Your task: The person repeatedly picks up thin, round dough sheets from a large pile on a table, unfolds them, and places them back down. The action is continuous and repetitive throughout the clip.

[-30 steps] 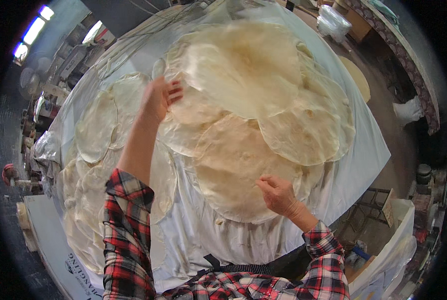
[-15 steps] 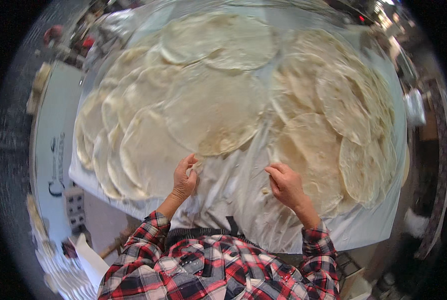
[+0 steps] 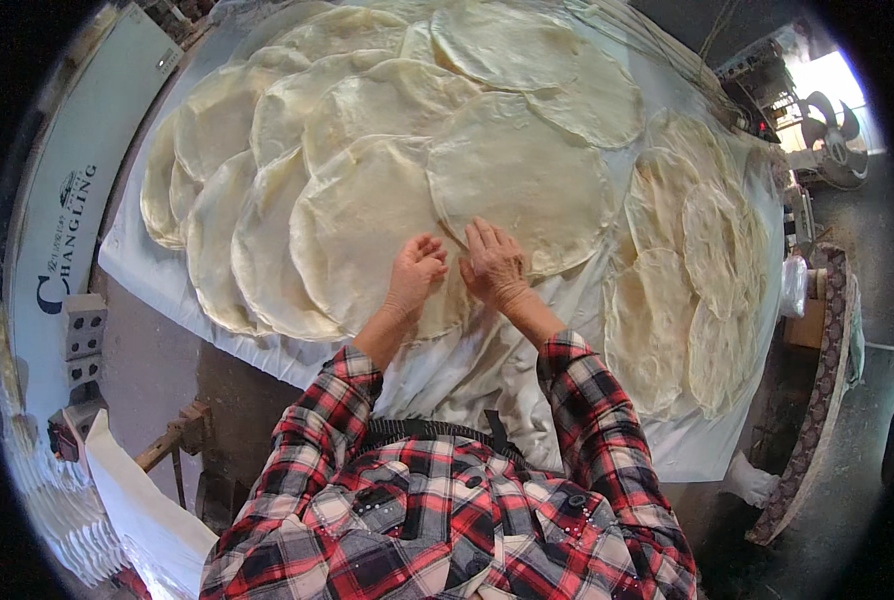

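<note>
- The white cloth point(image 3: 447, 375) is covering the whole table and is now filling the view squarely; a second ago the view was tilted and the left arm was stretching far across the sheets, so the reaching seems to be over and the work is coming in close to the body
- Many pale round sheets point(image 3: 267, 120) are lying overlapped across the cloth; a further cluster point(image 3: 687, 260) is lying to the right
- The large round sheet point(image 3: 517, 175) in the middle is lying flat, its near edge overlapping its left neighbour point(image 3: 357, 235); both hands are now meeting at that seam, where half a second ago they were apart on bare cloth
- The right hand point(image 3: 492, 265) is pressing down flat, fingers spread narrow, gripping nothing
- The left hand point(image 3: 414, 272) is curling its fingertips at the neighbour's edge; whether it is pinching it I cannot tell
</note>
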### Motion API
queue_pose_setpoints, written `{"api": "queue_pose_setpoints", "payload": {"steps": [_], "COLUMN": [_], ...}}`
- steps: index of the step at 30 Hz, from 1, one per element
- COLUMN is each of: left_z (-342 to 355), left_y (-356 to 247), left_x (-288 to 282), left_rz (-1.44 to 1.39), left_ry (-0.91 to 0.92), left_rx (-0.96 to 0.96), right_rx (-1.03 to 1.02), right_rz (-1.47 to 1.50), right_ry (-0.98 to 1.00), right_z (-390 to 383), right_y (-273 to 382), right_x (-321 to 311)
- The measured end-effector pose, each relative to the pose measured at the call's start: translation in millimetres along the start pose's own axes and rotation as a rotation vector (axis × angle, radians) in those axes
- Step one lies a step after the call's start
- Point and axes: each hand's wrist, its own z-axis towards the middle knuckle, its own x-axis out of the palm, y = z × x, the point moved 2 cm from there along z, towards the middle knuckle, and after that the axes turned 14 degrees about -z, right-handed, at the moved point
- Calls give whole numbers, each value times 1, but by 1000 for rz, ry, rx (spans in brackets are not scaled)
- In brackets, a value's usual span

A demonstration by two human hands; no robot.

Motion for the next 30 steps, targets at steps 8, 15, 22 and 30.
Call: {"api": "queue_pose_setpoints", "payload": {"steps": [8, 15, 22, 30], "left_z": [-16, -8, 25, 36], "left_y": [-16, -36, -44, -59], "left_x": [-17, -30, -26, -16], "left_rz": [125, 193, 127, 36], "left_ry": [194, 216, 202, 186], "left_rx": [-111, -196, -140, -150], "right_rx": [170, 100, 149, 158], "right_rz": [-44, -130, -171, 192], "right_ry": [175, 297, 344, 59], "right_z": [71, 89, 95, 100], "right_y": [25, 10, 13, -24], "right_x": [21, 38, 33, -105]}}
